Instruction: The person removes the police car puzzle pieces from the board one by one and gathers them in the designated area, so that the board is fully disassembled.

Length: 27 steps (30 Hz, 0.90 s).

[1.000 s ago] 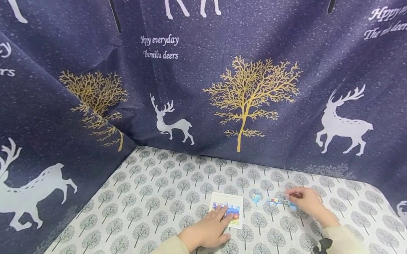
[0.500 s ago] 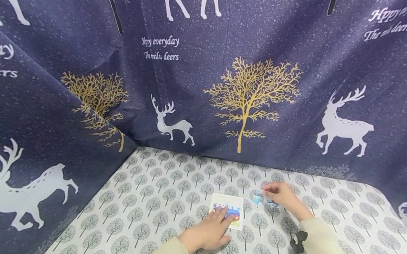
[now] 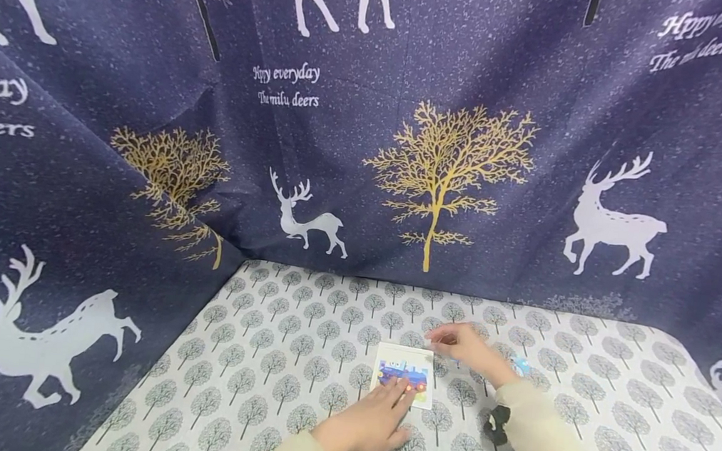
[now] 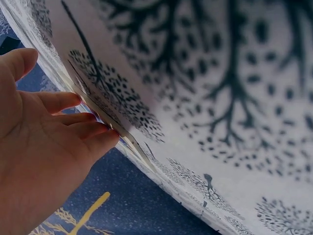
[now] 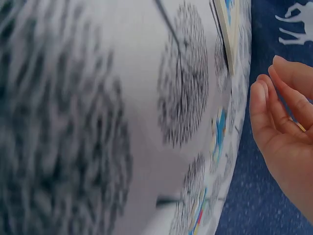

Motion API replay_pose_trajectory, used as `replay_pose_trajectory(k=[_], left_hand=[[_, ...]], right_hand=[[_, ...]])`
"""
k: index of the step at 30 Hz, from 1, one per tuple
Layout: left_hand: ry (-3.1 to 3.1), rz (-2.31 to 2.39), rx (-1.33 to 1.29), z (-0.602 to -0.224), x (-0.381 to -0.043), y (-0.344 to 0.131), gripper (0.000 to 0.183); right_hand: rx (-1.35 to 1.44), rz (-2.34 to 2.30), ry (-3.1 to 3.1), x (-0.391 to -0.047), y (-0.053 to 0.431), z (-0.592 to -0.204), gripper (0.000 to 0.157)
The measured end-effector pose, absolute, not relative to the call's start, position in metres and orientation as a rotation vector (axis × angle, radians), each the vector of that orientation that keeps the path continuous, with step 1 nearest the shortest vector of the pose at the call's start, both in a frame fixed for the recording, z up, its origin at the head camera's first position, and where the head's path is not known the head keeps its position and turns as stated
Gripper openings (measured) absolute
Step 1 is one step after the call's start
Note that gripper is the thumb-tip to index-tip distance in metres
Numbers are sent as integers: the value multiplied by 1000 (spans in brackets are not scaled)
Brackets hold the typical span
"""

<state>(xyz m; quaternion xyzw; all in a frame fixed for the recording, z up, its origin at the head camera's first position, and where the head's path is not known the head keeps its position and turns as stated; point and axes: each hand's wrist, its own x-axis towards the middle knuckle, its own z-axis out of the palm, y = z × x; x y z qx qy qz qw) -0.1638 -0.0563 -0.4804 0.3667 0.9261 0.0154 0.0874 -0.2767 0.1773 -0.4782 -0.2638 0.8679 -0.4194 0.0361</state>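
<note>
In the head view my left hand (image 3: 370, 416) rests with straight fingers on a small, white-bordered picture puzzle (image 3: 390, 348) showing a blue train. From the left wrist view, the fingertips (image 4: 112, 136) press along the thin edge of the puzzle board (image 4: 139, 152). My right hand (image 3: 463, 345) hovers at the puzzle's upper right corner, thumb and fingers bent close together. In the right wrist view this hand (image 5: 286, 112) is above the cloth, beyond the board's edge (image 5: 228, 44); I cannot tell whether a piece is between its fingertips.
A blue puzzle piece (image 3: 520, 365) lies on the tree-print cloth (image 3: 283, 383), right of the right forearm. Two colourful loose pieces, one blue and yellow (image 5: 218, 132), show below the board in the right wrist view. A dark deer-print curtain (image 3: 363, 204) stands behind and at the left.
My right hand has moved left from over the loose pieces to the puzzle's upper right corner. The left hand stays on the puzzle, its fingers shifted slightly lower.
</note>
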Motion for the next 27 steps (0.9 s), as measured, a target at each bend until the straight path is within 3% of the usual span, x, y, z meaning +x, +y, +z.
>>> replay_pose_trajectory(k=[27], left_hand=[[2741,-19,1167,-482,-161,-62,64]], right_hand=[[-954,-1215,2512,-275,112,-492,19]])
